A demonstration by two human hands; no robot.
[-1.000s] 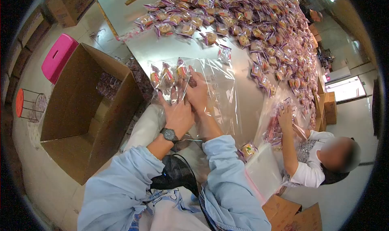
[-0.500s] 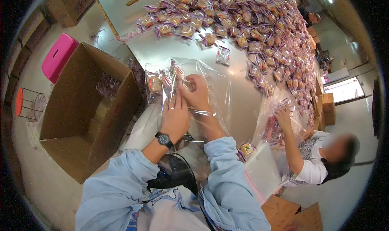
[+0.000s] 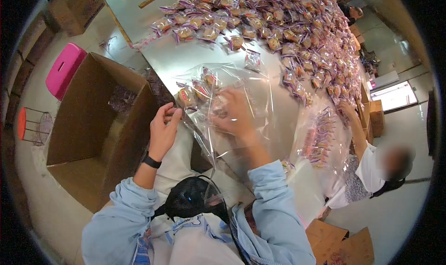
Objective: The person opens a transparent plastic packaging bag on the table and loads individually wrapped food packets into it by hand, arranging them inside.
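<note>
A large clear plastic bag (image 3: 260, 90) lies at the table's near edge with three small wrapped pastries (image 3: 185, 96) grouped in its left part. My left hand (image 3: 163, 129) is raised just left of the bag, thumb and fingers apart and half bent, with nothing visible in it. Blurred by motion, my right hand (image 3: 232, 110) shows through the clear film, right of the pastries; its fingertips are too smeared to tell whether they grip anything. One loose packet (image 3: 252, 60) rests on the table beyond the bag.
A heap of wrapped pastries (image 3: 278, 23) covers the table's far and right side. To my left stands an open cardboard box (image 3: 88, 125) beside a pink stool (image 3: 65, 69). A co-worker (image 3: 360, 130) reaches toward the heap at right, behind a filled clear bag (image 3: 320, 135).
My left hand has come off the pastries and moved left, out of the bag. My right hand has shifted slightly right and down. The co-worker's arm has reached farther toward the heap.
</note>
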